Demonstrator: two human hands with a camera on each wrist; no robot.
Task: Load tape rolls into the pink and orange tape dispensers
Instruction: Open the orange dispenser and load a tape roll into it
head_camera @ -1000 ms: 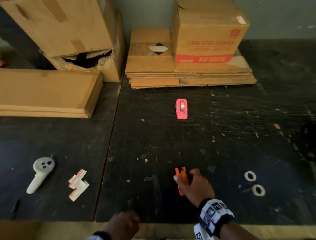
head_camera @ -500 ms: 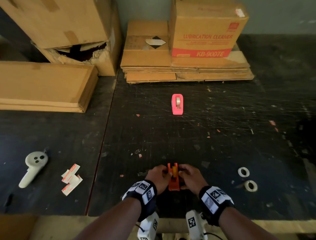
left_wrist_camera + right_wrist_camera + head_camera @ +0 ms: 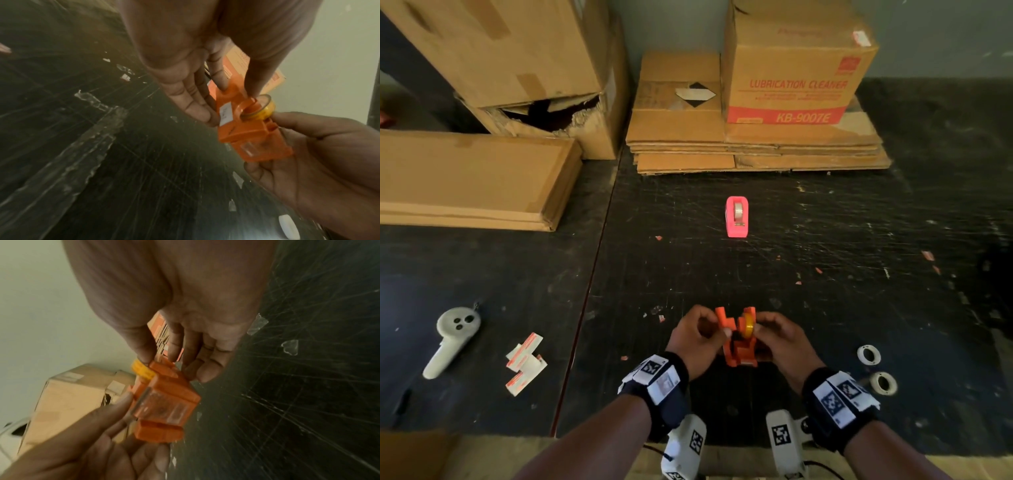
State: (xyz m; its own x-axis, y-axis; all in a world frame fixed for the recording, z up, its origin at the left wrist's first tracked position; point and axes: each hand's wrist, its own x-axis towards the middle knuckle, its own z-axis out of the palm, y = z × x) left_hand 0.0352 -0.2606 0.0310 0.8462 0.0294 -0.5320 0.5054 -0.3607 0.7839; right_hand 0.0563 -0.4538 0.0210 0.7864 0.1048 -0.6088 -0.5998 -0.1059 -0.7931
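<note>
The orange tape dispenser (image 3: 739, 353) is held just above the black table near its front edge, between both hands. Its two halves stand spread apart at the top. My left hand (image 3: 717, 330) pinches the left half (image 3: 228, 104). My right hand (image 3: 760, 329) grips the right half, where a yellow tape roll (image 3: 749, 323) sits. That roll (image 3: 260, 108) also shows in the left wrist view. The right wrist view shows the dispenser (image 3: 164, 404) from below. The pink dispenser (image 3: 737, 216) stands farther back with a roll in it. Two white tape rolls (image 3: 868, 354) (image 3: 883, 383) lie to the right.
A white controller (image 3: 448, 337) and torn paper wrappers (image 3: 525, 363) lie at the left. Flat cardboard (image 3: 469, 178) and a torn box (image 3: 544, 120) fill the back left. A printed carton (image 3: 798, 78) stands on stacked cardboard sheets (image 3: 756, 154) at the back.
My left hand came up from the table edge and joined the right on the orange dispenser. The dispenser has since been lifted and its halves spread, baring the yellow roll.
</note>
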